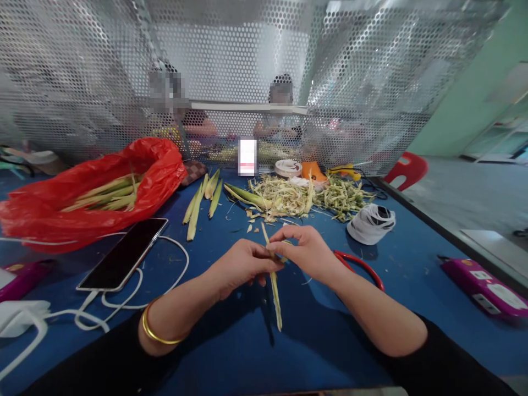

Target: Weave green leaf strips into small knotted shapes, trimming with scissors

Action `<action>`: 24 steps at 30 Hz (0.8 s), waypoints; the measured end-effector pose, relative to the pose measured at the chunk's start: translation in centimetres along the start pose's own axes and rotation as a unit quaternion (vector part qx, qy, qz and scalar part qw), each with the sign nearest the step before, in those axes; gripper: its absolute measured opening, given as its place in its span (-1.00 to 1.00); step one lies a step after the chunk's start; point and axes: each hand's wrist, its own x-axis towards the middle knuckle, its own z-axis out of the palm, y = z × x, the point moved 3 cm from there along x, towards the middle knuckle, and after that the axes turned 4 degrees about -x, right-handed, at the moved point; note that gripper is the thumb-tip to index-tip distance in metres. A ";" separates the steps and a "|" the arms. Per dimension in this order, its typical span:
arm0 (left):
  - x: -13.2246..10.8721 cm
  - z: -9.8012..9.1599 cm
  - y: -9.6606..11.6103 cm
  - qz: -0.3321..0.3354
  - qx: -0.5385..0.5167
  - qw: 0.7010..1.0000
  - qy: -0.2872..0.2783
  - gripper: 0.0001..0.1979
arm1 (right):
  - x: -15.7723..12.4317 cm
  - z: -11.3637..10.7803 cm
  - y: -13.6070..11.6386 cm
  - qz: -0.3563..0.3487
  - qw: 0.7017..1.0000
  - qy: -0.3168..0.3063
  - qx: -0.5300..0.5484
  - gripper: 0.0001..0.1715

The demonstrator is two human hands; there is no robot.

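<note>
Above the middle of the blue table, a long, narrow, pale green plant strip (275, 300) stands tilted between my hands. My left hand (245, 264) pinches it around its middle, thumb and fingers pressed together. Closed on the same strip, slightly higher, are the thumb and forefinger of my right hand (307, 250); its other fingers are partly hidden. A curved red handle (363, 267) lies under my right forearm. Just beyond my hands are small plant scraps and a heap of pale shredded plant pieces (284, 195). Several whole green-yellow pointed leaves (198, 212) lie to the left of the heap.
At left are a red plastic bag (159, 165) of stalks, a phone (124, 253) and its white cable (187, 256). To the right stand a white tape roll (371, 224) and a purple device (484, 289). A perforated metal screen (231, 60) rises behind, with people beyond it.
</note>
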 end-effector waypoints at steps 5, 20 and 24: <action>-0.2 0.3 0.2 0.007 0.031 0.999 -0.038 -0.78 | -0.3 1.0 0.2 0.056 0.998 0.001 0.028 -0.83; -0.2 0.1 0.9 0.008 -0.035 0.998 -0.059 -0.65 | -0.4 1.9 0.9 0.131 0.968 0.039 0.213 -0.77; -0.1 0.2 0.6 0.013 -0.034 0.998 -0.056 -0.75 | -0.7 2.1 1.0 0.138 0.965 0.042 0.218 -0.79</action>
